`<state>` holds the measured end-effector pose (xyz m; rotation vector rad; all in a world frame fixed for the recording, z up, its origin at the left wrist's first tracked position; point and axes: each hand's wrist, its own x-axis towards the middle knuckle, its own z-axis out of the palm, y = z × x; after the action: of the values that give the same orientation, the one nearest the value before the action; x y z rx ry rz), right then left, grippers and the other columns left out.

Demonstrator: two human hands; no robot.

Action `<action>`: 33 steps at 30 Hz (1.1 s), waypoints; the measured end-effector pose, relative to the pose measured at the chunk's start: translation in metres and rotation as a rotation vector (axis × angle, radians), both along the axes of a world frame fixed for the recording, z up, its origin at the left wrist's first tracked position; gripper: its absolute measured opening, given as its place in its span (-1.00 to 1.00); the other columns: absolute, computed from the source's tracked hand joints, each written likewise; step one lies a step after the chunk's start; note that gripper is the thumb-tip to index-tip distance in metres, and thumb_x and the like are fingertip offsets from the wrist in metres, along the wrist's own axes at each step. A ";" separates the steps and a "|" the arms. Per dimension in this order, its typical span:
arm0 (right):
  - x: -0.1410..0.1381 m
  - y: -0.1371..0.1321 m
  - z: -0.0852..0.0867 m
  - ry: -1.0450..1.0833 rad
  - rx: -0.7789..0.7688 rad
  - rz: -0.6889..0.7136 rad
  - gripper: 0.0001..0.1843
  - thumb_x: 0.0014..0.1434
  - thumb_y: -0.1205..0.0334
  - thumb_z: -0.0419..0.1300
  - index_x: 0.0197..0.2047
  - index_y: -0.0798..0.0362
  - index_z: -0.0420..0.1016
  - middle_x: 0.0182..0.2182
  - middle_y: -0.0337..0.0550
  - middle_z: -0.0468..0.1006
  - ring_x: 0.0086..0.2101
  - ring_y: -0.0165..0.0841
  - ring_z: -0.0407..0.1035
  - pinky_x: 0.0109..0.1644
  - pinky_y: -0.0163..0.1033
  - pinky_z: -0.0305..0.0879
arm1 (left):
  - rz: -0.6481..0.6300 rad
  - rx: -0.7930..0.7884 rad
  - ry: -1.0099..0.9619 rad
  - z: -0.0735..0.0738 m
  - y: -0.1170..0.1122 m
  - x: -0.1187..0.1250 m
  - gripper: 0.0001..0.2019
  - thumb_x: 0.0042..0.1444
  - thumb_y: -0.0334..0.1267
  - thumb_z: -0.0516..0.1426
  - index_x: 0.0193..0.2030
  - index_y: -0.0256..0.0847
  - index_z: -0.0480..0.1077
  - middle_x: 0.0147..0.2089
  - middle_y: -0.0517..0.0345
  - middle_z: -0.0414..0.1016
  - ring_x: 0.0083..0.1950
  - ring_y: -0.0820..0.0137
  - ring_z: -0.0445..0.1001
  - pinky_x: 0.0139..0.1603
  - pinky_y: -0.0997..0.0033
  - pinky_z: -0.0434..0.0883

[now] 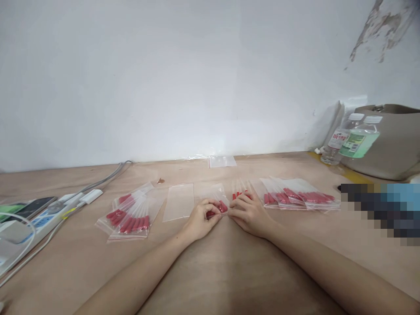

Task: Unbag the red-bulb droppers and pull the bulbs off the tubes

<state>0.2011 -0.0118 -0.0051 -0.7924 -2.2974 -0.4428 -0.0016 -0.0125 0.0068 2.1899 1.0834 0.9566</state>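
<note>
My left hand (201, 218) and my right hand (246, 213) meet at the middle of the wooden table (203, 271). Both pinch the near edge of a small clear bag with red-tipped sticks (219, 202) inside it. The fingers of each hand are curled onto the bag. Just behind my right hand lie a few loose red-tipped sticks (239, 190). An empty clear bag (179, 201) lies flat to the left of my left hand.
Filled bags are stacked at the left (129, 217) and the right (300, 197). Another empty bag (222, 161) lies by the wall. A power strip with cables (49, 216) and phones sit far left. Two bottles (352, 140) and a beige bag (393, 144) stand at the right.
</note>
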 end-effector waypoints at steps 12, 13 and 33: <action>-0.021 -0.006 0.007 0.013 0.026 -0.242 -0.88 0.10 0.28 0.09 -0.44 0.05 0.41 -0.43 -0.19 0.47 -0.32 -0.36 0.21 -0.16 -0.16 -0.05 | 0.039 -0.047 -0.022 -0.003 0.005 0.000 -0.97 -0.05 -0.36 0.18 -0.47 -0.22 0.45 -0.19 0.08 0.41 -0.14 0.35 0.40 -0.11 0.33 0.35; -0.022 -0.006 0.007 0.002 0.038 -0.250 -0.87 0.10 0.29 0.09 -0.46 0.06 0.40 -0.45 -0.19 0.46 -0.33 -0.36 0.20 -0.17 -0.16 -0.05 | 0.047 -0.046 -0.020 -0.002 0.004 0.001 -0.96 -0.05 -0.34 0.18 -0.47 -0.22 0.44 -0.20 0.08 0.41 -0.15 0.35 0.41 -0.14 0.34 0.36; -0.020 -0.002 -0.001 0.055 0.114 -0.058 -0.80 0.13 0.34 0.06 -0.47 0.02 0.43 -0.49 -0.25 0.45 -0.36 -0.42 0.19 -0.14 -0.17 -0.06 | 0.006 0.060 0.023 -0.001 0.003 0.003 -0.85 0.11 -0.29 0.05 -0.42 -0.22 0.39 -0.19 0.09 0.41 -0.10 0.36 0.38 -0.06 0.29 0.31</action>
<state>0.1815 -0.0142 -0.0063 -0.8055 -2.1824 -0.5663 0.0009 -0.0094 0.0056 2.2522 1.0851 0.9802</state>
